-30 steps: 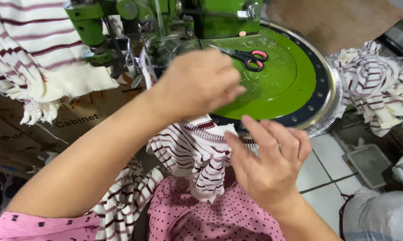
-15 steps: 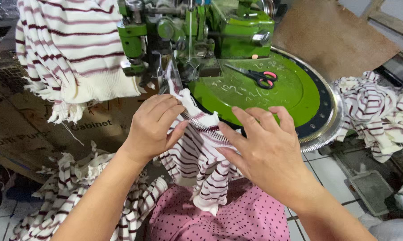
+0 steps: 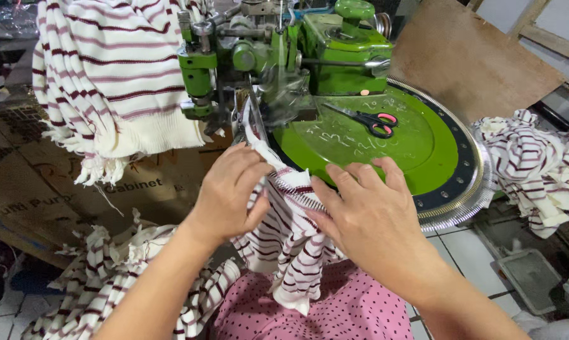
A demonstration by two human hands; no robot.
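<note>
Head view, noted left to right, all placed against the green linking machine. Far left of it, a finished-looking striped knit panel hangs from its upper side, fringe dangling. Below and left of the machine, more striped knit pieces lie heaped toward the floor.

Left hand, just in front of the machine's head: fingers curled and pressed together, pinching the edge of the striped knit piece up against the near-left rim of the green dial. The piece itself drapes from that rim down onto my lap, over the pink dotted cloth.

Right hand, front of the machine and right of the left one: fingers loosely spread and laid flat, pressing the same edge onto the points at the rim. No full grip; it touches and holds down.

On the dial, right of the machine's head, scissors with pink handles lie untouched. Well right of the dial, another pile of striped pieces rests apart.

Progress, as I judge it: only a short run of edge looks seated on the rim; most of the piece hangs free, so loading is early, with the bulk of the edge left. Whether any seam is stitched, I cannot tell.
</note>
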